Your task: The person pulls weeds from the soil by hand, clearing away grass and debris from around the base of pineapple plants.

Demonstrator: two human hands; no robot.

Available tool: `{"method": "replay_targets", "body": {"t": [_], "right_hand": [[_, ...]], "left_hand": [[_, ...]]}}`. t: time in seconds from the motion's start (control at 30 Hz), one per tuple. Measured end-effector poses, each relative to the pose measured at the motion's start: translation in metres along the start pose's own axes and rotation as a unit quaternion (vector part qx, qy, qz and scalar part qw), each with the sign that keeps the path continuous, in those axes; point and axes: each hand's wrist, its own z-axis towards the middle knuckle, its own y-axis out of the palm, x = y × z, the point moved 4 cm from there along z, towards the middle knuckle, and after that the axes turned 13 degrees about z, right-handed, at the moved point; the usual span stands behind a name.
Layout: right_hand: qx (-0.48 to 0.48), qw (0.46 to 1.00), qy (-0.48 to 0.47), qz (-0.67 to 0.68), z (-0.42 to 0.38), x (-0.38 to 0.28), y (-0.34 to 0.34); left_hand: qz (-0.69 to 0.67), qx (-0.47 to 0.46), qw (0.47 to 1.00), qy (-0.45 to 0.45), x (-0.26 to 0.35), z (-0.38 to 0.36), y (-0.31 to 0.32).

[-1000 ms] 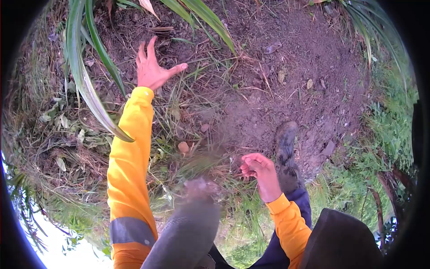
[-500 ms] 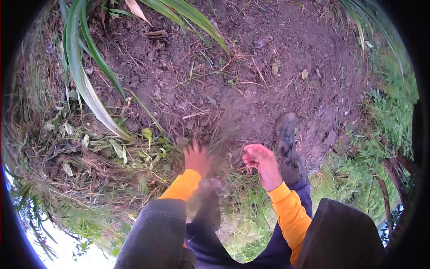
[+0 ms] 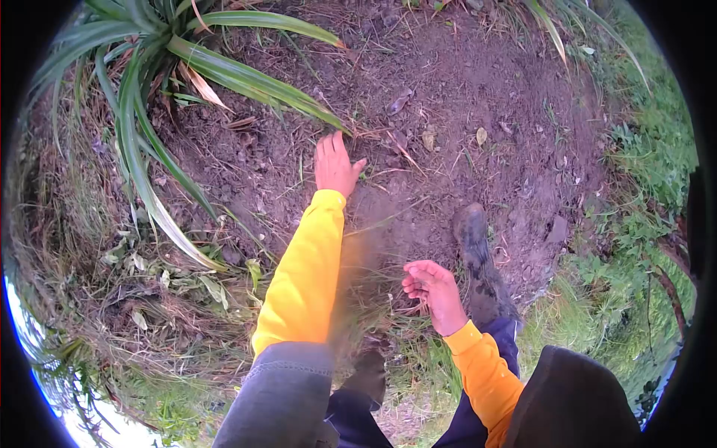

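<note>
My left hand (image 3: 337,166) reaches forward over the bare soil (image 3: 478,97), fingers stretched out and thumb apart. Its fingertips are right at the tip of a long green leaf (image 3: 261,86) and some dry grass bits. That leaf belongs to a strap-leaved plant (image 3: 153,45) at the upper left. Near my right boot, my right hand (image 3: 435,293) hovers with fingers curled in toward the thumb; I cannot tell whether anything small is between them. Loose grass (image 3: 373,287) lies beside and below this hand.
A muddy boot (image 3: 482,257) stands on the soil at the right; the other boot (image 3: 366,377) is lower, amid grass. Heaped dry grass and wilted leaves (image 3: 149,299) lie at the left. Green weeds (image 3: 642,172) and a brown branch (image 3: 672,299) border the right side.
My left hand has moved forward from the grass edge onto the soil by the leaf tip, its arm now extended. My right hand keeps its curled shape. The view has shifted, showing more of the plant.
</note>
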Motion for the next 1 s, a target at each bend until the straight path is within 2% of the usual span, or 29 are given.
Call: {"method": "replay_targets", "body": {"t": [0.07, 0.13, 0.17, 0.2, 0.23, 0.27, 0.3, 0.33, 0.37, 0.4, 0.43, 0.47, 0.5, 0.53, 0.57, 0.63, 0.7, 0.73, 0.77, 0.8, 0.83, 0.9, 1.0], "right_hand": [[-0.004, 1.0, 0.001, 0.022, 0.001, -0.007, -0.006], [0.004, 0.999, 0.001, 0.038, 0.0, -0.013, -0.018], [0.012, 0.999, -0.003, 0.041, 0.002, -0.018, -0.024], [0.02, 0.999, -0.005, 0.044, 0.004, -0.022, -0.031], [0.028, 0.998, -0.004, 0.048, 0.004, -0.026, -0.038], [0.027, 0.999, 0.0, 0.047, 0.004, -0.03, -0.042], [0.025, 0.999, -0.001, 0.047, 0.008, -0.038, -0.047], [0.024, 0.999, -0.003, 0.043, 0.011, -0.049, -0.053], [0.037, 0.998, -0.004, 0.052, 0.013, -0.057, -0.062], [0.048, 0.997, -0.007, 0.061, 0.016, -0.065, -0.071], [0.06, 0.996, -0.008, 0.069, 0.02, -0.074, -0.078], [0.066, 0.996, -0.009, 0.063, 0.022, -0.083, -0.084], [0.062, 0.996, -0.003, 0.068, 0.022, -0.091, -0.088], [0.058, 0.996, 0.0, 0.073, 0.027, -0.099, -0.091], [0.055, 0.995, 0.002, 0.078, 0.031, -0.109, -0.094], [0.046, 0.996, 0.002, 0.079, 0.035, -0.131, -0.097], [0.038, 0.996, 0.006, 0.08, 0.039, -0.155, -0.102], [0.037, 0.996, 0.012, 0.082, 0.038, -0.162, -0.113], [0.036, 0.996, 0.018, 0.085, 0.036, -0.168, -0.123], [0.043, 0.996, 0.027, 0.077, 0.03, -0.176, -0.133], [0.054, 0.993, 0.02, 0.103, 0.024, -0.187, -0.144], [0.08, 0.986, 0.012, 0.146, 0.005, -0.204, -0.17], [0.11, 0.982, -0.019, 0.151, -0.014, -0.225, -0.211]], "left_hand": [[-0.035, -0.036, 0.997, 0.051, 0.011, 0.019, 0.034], [-0.044, -0.128, 0.991, 0.003, 0.02, 0.015, 0.056], [-0.045, -0.176, 0.983, -0.019, 0.025, 0.006, 0.063], [-0.074, -0.129, 0.989, -0.015, 0.04, -0.02, 0.058], [-0.072, -0.163, 0.984, 0.006, 0.05, -0.058, 0.068], [-0.072, -0.232, 0.969, 0.04, 0.067, -0.099, 0.061], [-0.004, -0.349, 0.934, 0.084, 0.083, -0.142, 0.06], [-0.002, -0.292, 0.945, 0.147, 0.095, -0.178, 0.05], [-0.001, -0.318, 0.941, 0.117, 0.099, -0.184, 0.035], [-0.015, -0.262, 0.965, 0.021, 0.096, -0.166, 0.014], [0.019, -0.16, 0.986, -0.033, 0.089, -0.139, 0.006], [0.026, -0.111, 0.992, -0.054, 0.086, -0.089, -0.009], [0.07, -0.068, 0.995, -0.026, 0.081, -0.04, -0.016], [0.086, -0.094, 0.992, 0.001, 0.08, 0.005, -0.015], [0.097, -0.118, 0.986, 0.069, 0.078, 0.038, -0.006], [0.056, -0.225, 0.957, 0.176, 0.056, 0.057, 0.048], [0.025, -0.407, 0.913, 0.008, 0.075, 0.05, 0.055], [-0.005, -0.349, 0.936, -0.037, 0.091, 0.03, 0.046], [-0.029, -0.411, 0.911, -0.019, 0.11, 0.008, 0.04], [-0.05, -0.452, 0.888, -0.068, 0.119, -0.032, 0.046], [0.005, -0.534, 0.845, -0.026, 0.147, -0.053, 0.027], [0.001, -0.54, 0.836, 0.093, 0.198, -0.065, -0.026], [-0.016, -0.378, 0.918, 0.121, 0.214, -0.026, -0.051]]}}
